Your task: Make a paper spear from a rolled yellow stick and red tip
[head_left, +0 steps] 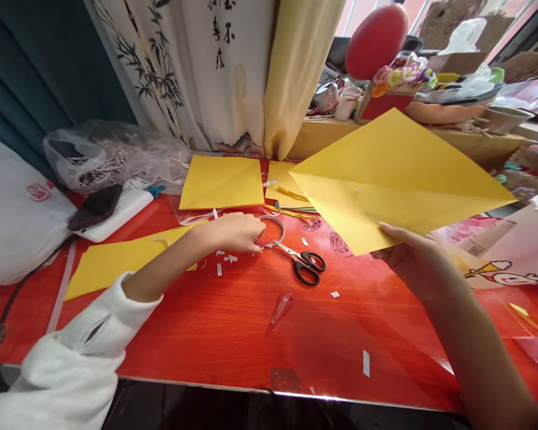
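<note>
My right hand [410,260] pinches the lower corner of a large yellow sheet of paper [399,173], thumb on top. The sheet is raised above the table, with a crease across it. At the table's middle, my left hand [242,232] has its fingers curled at the left edge of a roll of tape [281,226]; its fingertips are partly hidden. A pair of scissors [307,266] with black handles lies just right of this hand, blades pointing toward the roll. Behind the left hand is a stack of yellow paper [224,182].
More yellow paper [121,260] lies at the left, near a phone [96,207] on a white box. A small clear pink cone [280,307] and white scraps lie on the red table [206,340]. Plastic bags [116,152] stand at the left; a cluttered ledge with a red balloon [376,42] is behind.
</note>
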Action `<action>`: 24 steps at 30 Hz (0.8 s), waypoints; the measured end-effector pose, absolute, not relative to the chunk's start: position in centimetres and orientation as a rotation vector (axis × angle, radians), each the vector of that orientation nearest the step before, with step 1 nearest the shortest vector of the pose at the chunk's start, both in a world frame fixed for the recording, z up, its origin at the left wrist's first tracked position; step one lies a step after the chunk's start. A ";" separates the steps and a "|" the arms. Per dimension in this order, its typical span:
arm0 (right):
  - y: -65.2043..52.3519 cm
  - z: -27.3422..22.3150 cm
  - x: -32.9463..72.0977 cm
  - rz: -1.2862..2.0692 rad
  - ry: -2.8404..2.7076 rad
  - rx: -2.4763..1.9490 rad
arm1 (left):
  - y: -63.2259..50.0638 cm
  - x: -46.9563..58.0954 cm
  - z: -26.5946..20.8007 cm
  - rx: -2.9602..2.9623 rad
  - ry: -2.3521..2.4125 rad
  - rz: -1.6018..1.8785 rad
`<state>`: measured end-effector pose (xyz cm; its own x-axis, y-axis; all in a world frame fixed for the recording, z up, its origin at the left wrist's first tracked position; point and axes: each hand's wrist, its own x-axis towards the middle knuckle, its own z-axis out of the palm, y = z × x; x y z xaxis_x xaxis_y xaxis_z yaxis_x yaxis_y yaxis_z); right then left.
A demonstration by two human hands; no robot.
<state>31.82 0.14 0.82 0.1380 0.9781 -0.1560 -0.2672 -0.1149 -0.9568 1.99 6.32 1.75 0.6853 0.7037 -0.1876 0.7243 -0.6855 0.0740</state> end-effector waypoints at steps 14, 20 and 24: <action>0.2 0.0 30.8 1.324 -0.920 -1.212 | 7.4 1.3 3.1 2.383 1.128 0.022; 0.4 -0.3 30.9 1.355 -0.922 -1.257 | 8.5 1.1 1.1 2.210 1.122 0.211; 0.4 -0.6 30.9 1.352 -0.936 -1.256 | 9.2 1.7 -0.6 2.380 1.229 0.433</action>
<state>30.89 0.40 -0.56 0.0670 0.9797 -0.1890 -0.1681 -0.1757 -0.9700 1.68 9.19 -0.57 0.5593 0.8252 0.0793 0.6926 -0.5177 0.5022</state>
